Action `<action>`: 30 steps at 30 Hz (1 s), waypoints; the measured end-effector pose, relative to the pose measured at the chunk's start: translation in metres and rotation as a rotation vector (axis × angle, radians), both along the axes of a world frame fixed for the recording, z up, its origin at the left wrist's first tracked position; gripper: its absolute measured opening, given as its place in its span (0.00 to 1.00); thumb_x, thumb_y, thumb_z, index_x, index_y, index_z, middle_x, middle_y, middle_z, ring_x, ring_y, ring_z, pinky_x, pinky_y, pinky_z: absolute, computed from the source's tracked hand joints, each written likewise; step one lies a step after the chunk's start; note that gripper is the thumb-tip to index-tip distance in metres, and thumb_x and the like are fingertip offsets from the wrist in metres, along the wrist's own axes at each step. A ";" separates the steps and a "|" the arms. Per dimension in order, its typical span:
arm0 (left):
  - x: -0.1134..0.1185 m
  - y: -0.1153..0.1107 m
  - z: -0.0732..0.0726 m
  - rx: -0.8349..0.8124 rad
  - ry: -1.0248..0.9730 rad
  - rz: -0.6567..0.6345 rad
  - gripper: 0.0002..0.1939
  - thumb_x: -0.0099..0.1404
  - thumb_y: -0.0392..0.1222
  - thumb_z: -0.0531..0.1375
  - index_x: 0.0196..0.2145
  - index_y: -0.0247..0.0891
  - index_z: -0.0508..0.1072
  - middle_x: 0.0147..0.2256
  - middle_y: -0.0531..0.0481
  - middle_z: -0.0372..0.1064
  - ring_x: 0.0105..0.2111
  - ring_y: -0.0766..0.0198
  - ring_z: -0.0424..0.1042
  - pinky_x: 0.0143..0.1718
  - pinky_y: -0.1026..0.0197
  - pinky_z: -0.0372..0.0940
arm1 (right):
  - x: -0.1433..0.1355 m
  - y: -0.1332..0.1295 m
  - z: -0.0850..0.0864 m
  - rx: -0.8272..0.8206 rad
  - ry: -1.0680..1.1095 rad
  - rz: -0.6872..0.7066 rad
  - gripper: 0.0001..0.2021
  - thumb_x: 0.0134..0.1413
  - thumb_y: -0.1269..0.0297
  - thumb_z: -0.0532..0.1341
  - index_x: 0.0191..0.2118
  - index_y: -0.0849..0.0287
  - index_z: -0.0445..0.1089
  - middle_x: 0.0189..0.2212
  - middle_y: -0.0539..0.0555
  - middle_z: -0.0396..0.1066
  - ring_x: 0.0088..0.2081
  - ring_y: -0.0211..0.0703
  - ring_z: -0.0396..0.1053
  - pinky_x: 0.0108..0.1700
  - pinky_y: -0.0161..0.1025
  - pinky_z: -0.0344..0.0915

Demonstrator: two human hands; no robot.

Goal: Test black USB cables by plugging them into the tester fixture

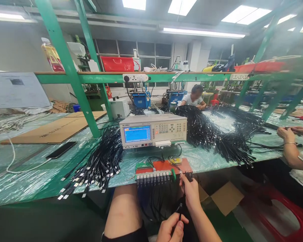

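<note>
My table (27, 185), covered in clear plastic, is the biggest thing before me, and the green shelf frame (83, 101) rises from it. A great heap of black cables (204, 127) spreads over the right half of the table, its lower ends reaching the front edge. On the left side, towards the back, a cardboard sheet (60, 126) lies flat. Nearer the front edge, left of the middle, I have a smaller bundle of black cables (101, 151), metal plugs pointing at me and some overhanging the edge. Between heap and bundle stands my test instrument (154, 131), its blue screen lit. Below it, at the middle of the front edge, sits a red board (164, 165), wired to the instrument. A phone (62, 150) lies left of the bundle with a white lead beside its lower corner. My right hand (191, 190) is narrowed at the board's right end, thumb and finger pinched round a cable end; I cannot tell whether it is plugged in. My left hand (172, 228), lower and short of the table edge, pinches a black cable (180, 205). Smallest of all, black plugs (153, 178) line the board's front side.
</note>
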State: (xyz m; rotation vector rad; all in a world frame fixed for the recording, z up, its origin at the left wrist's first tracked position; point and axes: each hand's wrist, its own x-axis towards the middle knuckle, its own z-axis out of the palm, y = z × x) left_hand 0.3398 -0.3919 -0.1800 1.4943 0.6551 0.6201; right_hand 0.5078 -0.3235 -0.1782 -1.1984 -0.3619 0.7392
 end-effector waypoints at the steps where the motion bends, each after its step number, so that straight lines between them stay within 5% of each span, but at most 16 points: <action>1: -0.001 0.000 -0.001 0.001 0.007 0.017 0.35 0.66 0.72 0.52 0.43 0.35 0.77 0.19 0.57 0.56 0.19 0.68 0.56 0.22 0.63 0.48 | -0.001 0.000 -0.001 0.005 0.001 -0.007 0.26 0.37 0.41 0.74 0.24 0.61 0.69 0.13 0.47 0.64 0.13 0.31 0.51 0.16 0.32 0.42; 13: -0.002 -0.004 -0.006 -0.066 -0.072 0.206 0.33 0.63 0.73 0.56 0.33 0.36 0.76 0.21 0.49 0.72 0.22 0.61 0.73 0.28 0.61 0.66 | -0.005 0.003 -0.007 -0.008 -0.024 -0.030 0.30 0.36 0.35 0.72 0.27 0.62 0.71 0.14 0.50 0.68 0.12 0.30 0.49 0.16 0.31 0.42; 21: -0.008 -0.001 0.010 -0.046 -0.057 0.260 0.32 0.66 0.70 0.56 0.28 0.36 0.76 0.22 0.47 0.75 0.23 0.61 0.73 0.30 0.60 0.67 | 0.010 -0.001 0.001 -0.088 -0.144 0.130 0.30 0.36 0.33 0.70 0.24 0.61 0.72 0.10 0.48 0.63 0.11 0.34 0.52 0.16 0.33 0.45; 26: -0.003 0.006 0.005 -0.141 -0.062 0.255 0.35 0.60 0.76 0.56 0.26 0.36 0.72 0.20 0.50 0.71 0.17 0.65 0.69 0.22 0.62 0.63 | 0.009 -0.016 0.011 -0.103 -0.207 0.176 0.29 0.40 0.35 0.70 0.17 0.57 0.65 0.10 0.48 0.62 0.14 0.36 0.56 0.18 0.34 0.49; 30: -0.003 0.006 0.002 -0.193 -0.064 0.242 0.34 0.62 0.74 0.55 0.27 0.35 0.71 0.20 0.52 0.70 0.16 0.68 0.68 0.20 0.64 0.62 | -0.011 -0.044 0.017 -0.055 -0.245 0.247 0.30 0.50 0.33 0.65 0.20 0.58 0.66 0.16 0.51 0.67 0.19 0.38 0.62 0.22 0.35 0.58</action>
